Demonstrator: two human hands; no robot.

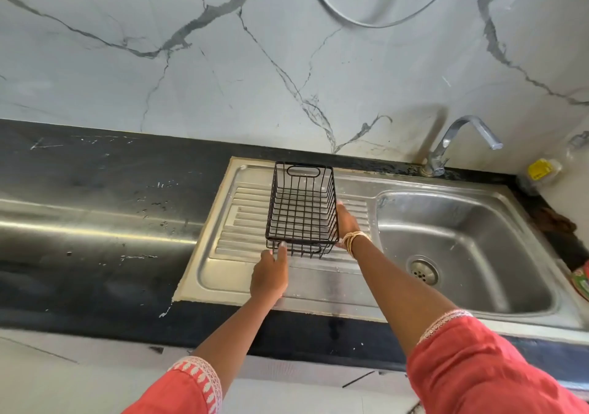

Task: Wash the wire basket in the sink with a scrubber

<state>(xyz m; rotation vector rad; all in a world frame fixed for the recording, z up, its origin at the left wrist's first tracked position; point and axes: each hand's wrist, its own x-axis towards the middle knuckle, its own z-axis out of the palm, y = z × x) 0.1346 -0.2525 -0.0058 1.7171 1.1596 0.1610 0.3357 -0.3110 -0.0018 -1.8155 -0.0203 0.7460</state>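
Observation:
A black wire basket point(302, 209) stands on the ribbed drainboard point(242, 222) of a steel sink, its long side running away from me. My left hand point(270, 275) reaches to its near left corner, thumb and forefinger pinching the rim there. My right hand point(346, 222), bangles at the wrist, grips the basket's right wall, fingers hidden behind the wires. No scrubber is plainly visible.
The sink basin point(478, 222) with its drain point(423, 271) lies to the right under a steel tap point(459, 139). A yellow item in a clear holder point(541, 171), a brown cloth point(554, 221) and a red-green object point(581, 283) sit at the far right. Black counter point(95, 174) stretches left.

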